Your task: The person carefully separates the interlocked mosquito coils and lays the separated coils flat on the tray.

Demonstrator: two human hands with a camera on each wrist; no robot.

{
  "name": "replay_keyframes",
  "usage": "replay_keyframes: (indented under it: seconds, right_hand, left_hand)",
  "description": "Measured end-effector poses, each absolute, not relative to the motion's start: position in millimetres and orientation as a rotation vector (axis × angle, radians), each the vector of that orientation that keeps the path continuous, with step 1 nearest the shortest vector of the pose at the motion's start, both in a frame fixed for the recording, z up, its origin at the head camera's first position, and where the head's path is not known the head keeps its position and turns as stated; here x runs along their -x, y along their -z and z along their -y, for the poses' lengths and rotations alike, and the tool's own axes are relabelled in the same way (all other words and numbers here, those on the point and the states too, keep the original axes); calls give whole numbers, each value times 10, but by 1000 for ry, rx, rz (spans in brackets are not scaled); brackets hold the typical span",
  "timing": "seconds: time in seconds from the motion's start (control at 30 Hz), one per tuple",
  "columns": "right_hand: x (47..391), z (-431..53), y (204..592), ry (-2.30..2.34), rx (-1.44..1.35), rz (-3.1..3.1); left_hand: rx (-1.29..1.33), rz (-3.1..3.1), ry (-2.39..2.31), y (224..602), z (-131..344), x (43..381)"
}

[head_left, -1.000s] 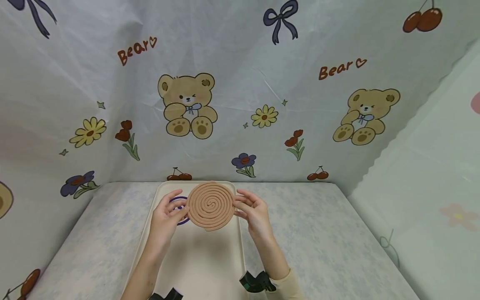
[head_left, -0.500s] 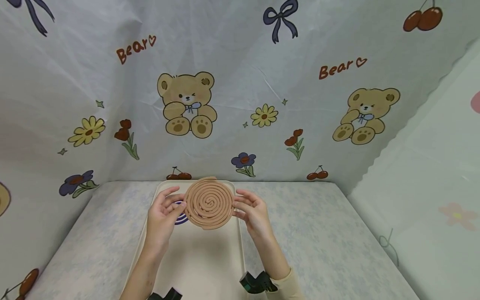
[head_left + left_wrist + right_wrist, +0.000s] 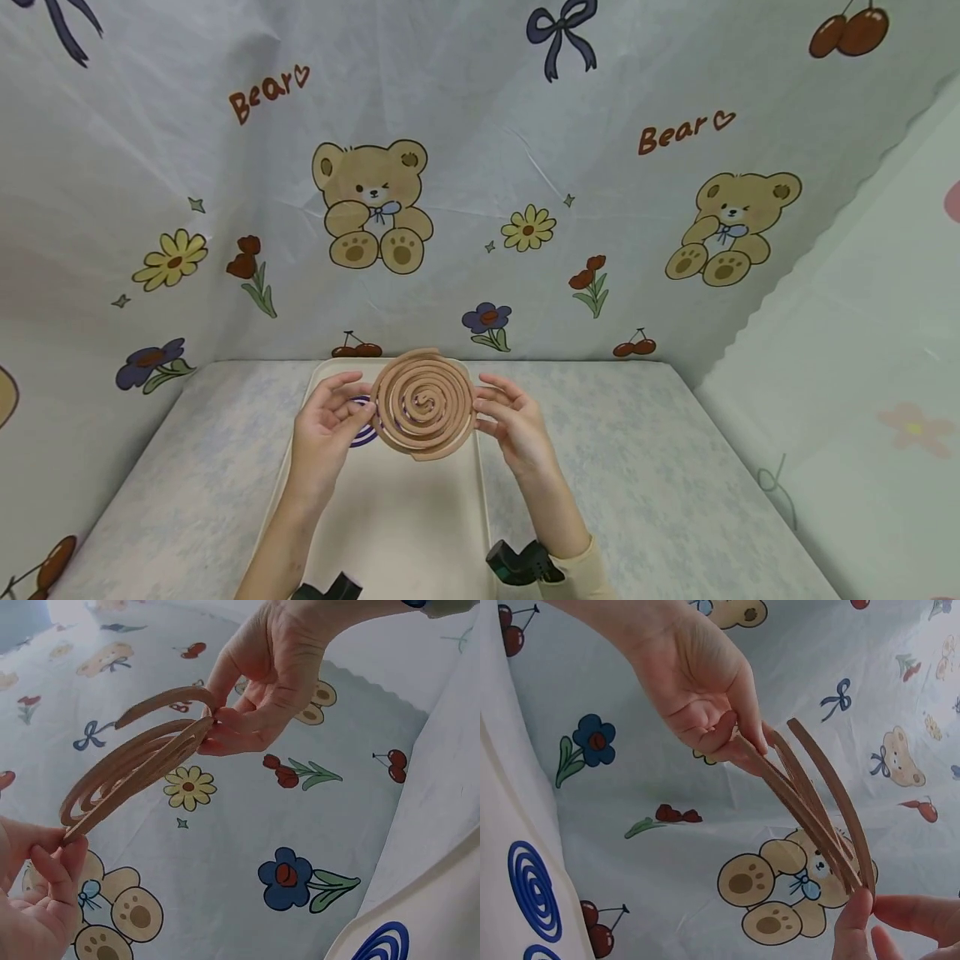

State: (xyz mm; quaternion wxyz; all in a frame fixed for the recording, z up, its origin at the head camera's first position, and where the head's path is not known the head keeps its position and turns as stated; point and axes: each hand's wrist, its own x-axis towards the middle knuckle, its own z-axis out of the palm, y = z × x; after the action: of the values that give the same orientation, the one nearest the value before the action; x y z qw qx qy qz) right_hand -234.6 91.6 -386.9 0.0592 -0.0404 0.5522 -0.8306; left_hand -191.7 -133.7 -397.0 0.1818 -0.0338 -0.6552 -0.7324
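A tan flat spiral coil (image 3: 425, 402) is held up over the back of a cream tray (image 3: 412, 517). My left hand (image 3: 321, 429) pinches its left edge between thumb and fingers. The right hand (image 3: 519, 423) pinches the opposite edge. In the left wrist view the coil (image 3: 139, 780) appears edge-on, its turns spread apart and one outer strip bowing away from the rest. The right wrist view shows the same coil (image 3: 802, 814) with narrow gaps between the strips. Behind the left fingers a blue spiral (image 3: 363, 433) on the tray is partly hidden.
Two blue spirals show on the tray in the right wrist view, the nearer one (image 3: 540, 952) cut off by the frame. A pale mottled table (image 3: 600, 467) surrounds the tray. A cloth with bears and flowers (image 3: 450, 167) hangs behind; dark devices sit on both wrists.
The coil's turns have loosened and gaps have opened between them. Its top has risen slightly, and the right hand has shifted a little to the right.
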Motion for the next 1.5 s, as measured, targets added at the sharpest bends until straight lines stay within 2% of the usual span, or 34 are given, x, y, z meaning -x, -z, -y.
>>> replay_keyframes:
  seconds: [0.3, 0.73, 1.1, 1.27, 1.5]
  right_hand:
    - [2324, -904, 3836, 2559, 208, -1673]
    - [2323, -953, 3852, 2564, 327, -1775]
    - [2309, -929, 3857, 2532, 174, -1807]
    - [2294, -907, 3867, 2529, 207, -1896]
    - [2259, -900, 3857, 2562, 387, -1951]
  left_hand:
    - [-56, 1753, 2346, 3951, 1354, 1937]
    - [-178, 1763, 2418, 3975, 1307, 1964]
    - [-166, 1911, 1984, 3947, 1230, 1900]
    - [-125, 1929, 1901, 3942, 1215, 1882]
    - [-130, 1754, 2252, 3936, 1289, 1922]
